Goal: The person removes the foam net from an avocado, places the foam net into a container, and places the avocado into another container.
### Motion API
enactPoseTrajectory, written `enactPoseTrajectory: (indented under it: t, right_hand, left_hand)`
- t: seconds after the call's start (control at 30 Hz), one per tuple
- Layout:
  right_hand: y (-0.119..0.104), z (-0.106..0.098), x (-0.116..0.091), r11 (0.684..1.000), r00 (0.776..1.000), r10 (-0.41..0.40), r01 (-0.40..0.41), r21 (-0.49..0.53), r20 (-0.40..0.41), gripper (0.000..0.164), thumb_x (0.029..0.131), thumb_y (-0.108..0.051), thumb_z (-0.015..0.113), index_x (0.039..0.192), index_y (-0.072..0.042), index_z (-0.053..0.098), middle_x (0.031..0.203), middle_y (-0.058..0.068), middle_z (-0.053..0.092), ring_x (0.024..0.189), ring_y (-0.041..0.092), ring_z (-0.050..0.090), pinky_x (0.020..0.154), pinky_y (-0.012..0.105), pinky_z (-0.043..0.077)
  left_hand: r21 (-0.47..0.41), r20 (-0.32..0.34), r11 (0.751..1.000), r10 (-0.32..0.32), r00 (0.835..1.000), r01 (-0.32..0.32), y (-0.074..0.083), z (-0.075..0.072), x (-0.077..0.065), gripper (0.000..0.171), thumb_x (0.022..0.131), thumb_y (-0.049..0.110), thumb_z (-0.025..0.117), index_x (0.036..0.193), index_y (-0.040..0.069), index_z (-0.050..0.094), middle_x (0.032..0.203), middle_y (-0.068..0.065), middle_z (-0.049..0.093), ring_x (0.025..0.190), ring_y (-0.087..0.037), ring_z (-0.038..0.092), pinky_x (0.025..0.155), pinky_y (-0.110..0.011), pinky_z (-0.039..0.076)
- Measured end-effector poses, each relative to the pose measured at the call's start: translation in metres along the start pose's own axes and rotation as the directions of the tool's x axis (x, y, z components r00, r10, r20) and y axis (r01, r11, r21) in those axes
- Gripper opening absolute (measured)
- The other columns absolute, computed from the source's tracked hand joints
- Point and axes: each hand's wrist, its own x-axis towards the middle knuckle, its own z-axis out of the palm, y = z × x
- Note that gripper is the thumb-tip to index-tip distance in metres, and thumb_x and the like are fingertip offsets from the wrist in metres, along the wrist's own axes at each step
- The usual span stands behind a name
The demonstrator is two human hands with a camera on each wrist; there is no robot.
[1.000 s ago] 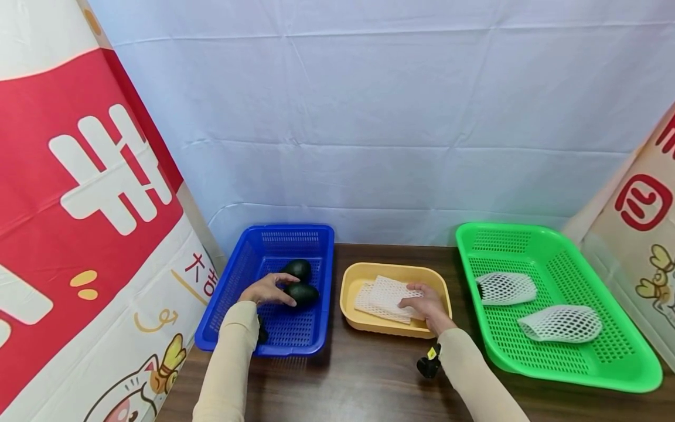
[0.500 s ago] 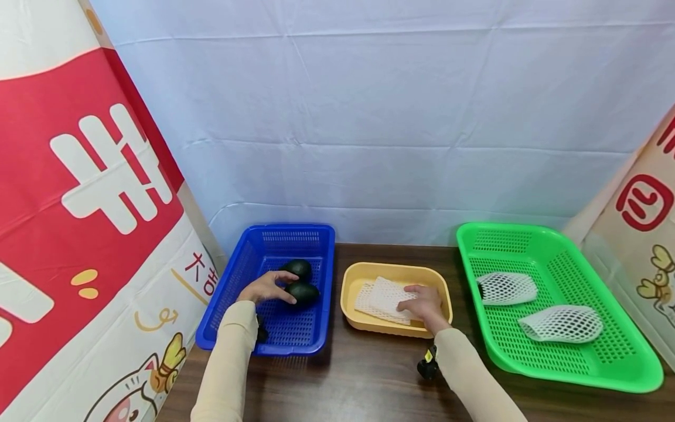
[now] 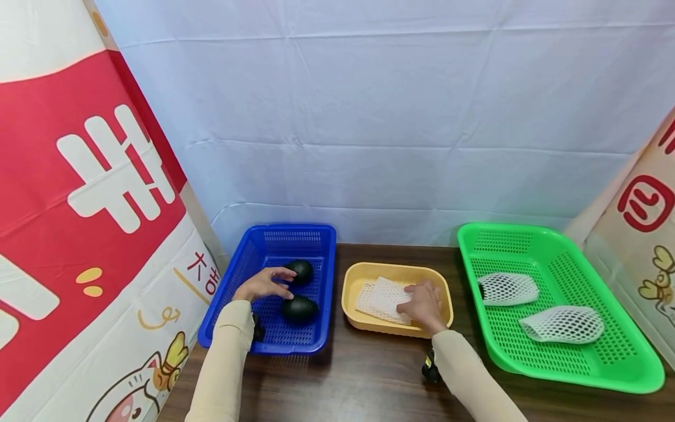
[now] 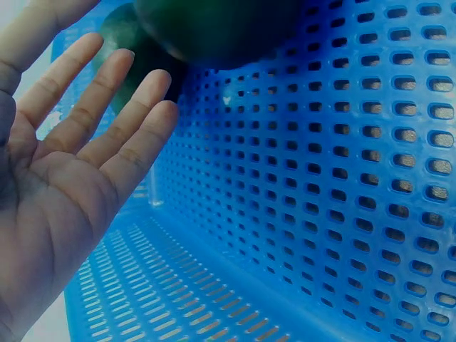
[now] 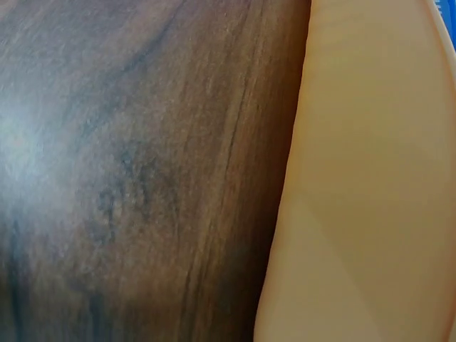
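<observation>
Reaching into blue basket: left hand (image 3: 266, 285), fingers and thumb spread; left wrist view shows an upturned palm, fingers straight and parted.
Blue basket (image 3: 331, 264): holds two dark green fruits, a gap between them; stands left of the tray.
Far fruit (image 3: 300, 272): toward the back, fingertips overlapping its left edge; contact cannot be told.
Near fruit (image 3: 299, 309): lying in front of the far one, thumb tip at its upper left edge; touching or only close, cannot tell.
Tray (image 3: 369, 323): yellow, shallow, between the two baskets.
Nets (image 3: 391, 295): white mesh, lying flat and overlapping in the tray.
Right hand (image 3: 424, 303): over the tray's right half, at the nets' right edge, thumb and forefinger parted; whether it touches the mesh, cannot tell. Right wrist view catches only table, tray side and a blue corner.
Green basket (image 3: 569, 275): farthest right, larger than the tray, two mesh-wrapped pieces inside, well apart from the hands.
Left piece (image 3: 508, 289): dark patch showing at its left end.
Right piece (image 3: 563, 324): nearer the front, mesh tapering leftward.
Table (image 3: 358, 381): dark wood grain, under all three containers.
Backdrop (image 3: 369, 129): pale creased cloth.
</observation>
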Motion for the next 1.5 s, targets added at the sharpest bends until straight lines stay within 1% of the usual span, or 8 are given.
enactPoseTrajectory:
  t: [0.1, 0.23, 0.5, 0.67, 0.93, 1.17, 1.37, 1.5]
  right_hand:
    - [0.0002, -0.0008, 0.0003, 0.999, 0.999, -0.034, 0.034, 0.005, 0.012, 0.056, 0.065, -0.010, 0.079, 0.118, 0.007, 0.066, 0.117, 0.024, 0.055, 0.105, 0.041, 0.042, 0.086, 0.050, 0.035]
    - [0.0008, -0.0017, -0.0003, 0.998, 0.999, -0.032, 0.030, 0.047, 0.036, 0.058, 0.068, -0.008, 0.078, 0.120, 0.009, 0.063, 0.120, 0.026, 0.053, 0.110, 0.043, 0.042, 0.092, 0.053, 0.036]
    - [0.0025, -0.0018, -0.0003, 0.998, 0.998, -0.026, 0.022, 0.064, 0.052, 0.058, 0.070, -0.011, 0.078, 0.123, 0.008, 0.062, 0.124, 0.030, 0.050, 0.114, 0.048, 0.040, 0.091, 0.055, 0.040]
    - [0.0037, -0.0019, 0.0000, 0.996, 0.998, -0.024, 0.020, 0.082, 0.056, 0.059, 0.071, -0.012, 0.077, 0.124, 0.008, 0.061, 0.126, 0.030, 0.048, 0.116, 0.049, 0.038, 0.090, 0.055, 0.040]
    - [0.0057, -0.0018, -0.0020, 0.994, 0.999, -0.049, 0.048, 0.096, 0.006, 0.054, 0.071, -0.011, 0.078, 0.121, 0.006, 0.063, 0.110, 0.022, 0.057, 0.106, 0.041, 0.045, 0.087, 0.053, 0.040]
    - [0.0059, -0.0034, -0.0016, 0.989, 0.995, -0.080, 0.086, 0.122, -0.059, 0.051, 0.070, -0.009, 0.077, 0.118, 0.005, 0.065, 0.105, 0.021, 0.059, 0.098, 0.037, 0.050, 0.084, 0.051, 0.039]
    - [0.0042, -0.0066, -0.0036, 0.983, 0.992, -0.080, 0.095, 0.156, -0.098, 0.047, 0.074, -0.009, 0.076, 0.118, 0.005, 0.065, 0.107, 0.022, 0.060, 0.096, 0.035, 0.054, 0.080, 0.049, 0.045]
    - [0.0022, -0.0087, -0.0058, 0.978, 0.989, -0.087, 0.108, 0.181, -0.117, 0.045, 0.077, -0.009, 0.075, 0.119, 0.005, 0.065, 0.111, 0.023, 0.060, 0.100, 0.036, 0.054, 0.082, 0.050, 0.046]
  left_hand:
    - [0.024, 0.008, 1.000, -0.006, 1.000, 0.006, 0.0004, 0.0001, -0.0004, 0.064, 0.077, 0.004, 0.082, 0.132, -0.006, 0.053, 0.133, -0.028, 0.049, 0.119, -0.043, 0.051, 0.095, -0.046, 0.046]
    - [0.068, 0.017, 0.998, -0.012, 1.000, 0.011, -0.0005, 0.0006, 0.0001, 0.062, 0.076, 0.004, 0.082, 0.131, -0.006, 0.054, 0.130, -0.028, 0.051, 0.115, -0.038, 0.056, 0.093, -0.045, 0.047]
    - [0.077, 0.037, 0.997, -0.033, 0.999, 0.030, 0.0028, 0.0050, 0.0008, 0.056, 0.077, 0.004, 0.080, 0.127, -0.006, 0.057, 0.127, -0.026, 0.055, 0.103, -0.026, 0.060, 0.085, -0.039, 0.051]
    - [0.069, 0.042, 0.996, -0.061, 0.997, 0.058, 0.0047, 0.0065, 0.0018, 0.056, 0.077, 0.005, 0.080, 0.128, -0.005, 0.057, 0.127, -0.024, 0.056, 0.100, -0.024, 0.061, 0.083, -0.039, 0.052]
    - [0.012, 0.068, 0.996, -0.086, 0.994, 0.085, 0.0031, 0.0071, 0.0017, 0.052, 0.079, 0.002, 0.078, 0.126, -0.007, 0.057, 0.128, -0.027, 0.054, 0.103, -0.028, 0.061, 0.085, -0.051, 0.051]
    - [0.012, 0.045, 0.989, -0.146, 0.988, 0.146, 0.0065, 0.0088, -0.0013, 0.036, 0.080, 0.002, 0.076, 0.113, -0.008, 0.066, 0.117, -0.019, 0.062, 0.100, -0.027, 0.061, 0.075, -0.050, 0.055]
    - [0.005, 0.087, 0.984, -0.179, 0.980, 0.179, 0.0069, 0.0088, -0.0018, 0.030, 0.083, 0.005, 0.075, 0.109, -0.008, 0.068, 0.109, -0.016, 0.067, 0.100, -0.024, 0.061, 0.071, -0.048, 0.056]
    - [-0.008, 0.127, 0.975, -0.220, 0.967, 0.223, 0.0073, 0.0094, -0.0037, 0.024, 0.084, 0.003, 0.073, 0.107, -0.003, 0.070, 0.103, -0.011, 0.068, 0.101, -0.024, 0.060, 0.069, -0.048, 0.056]
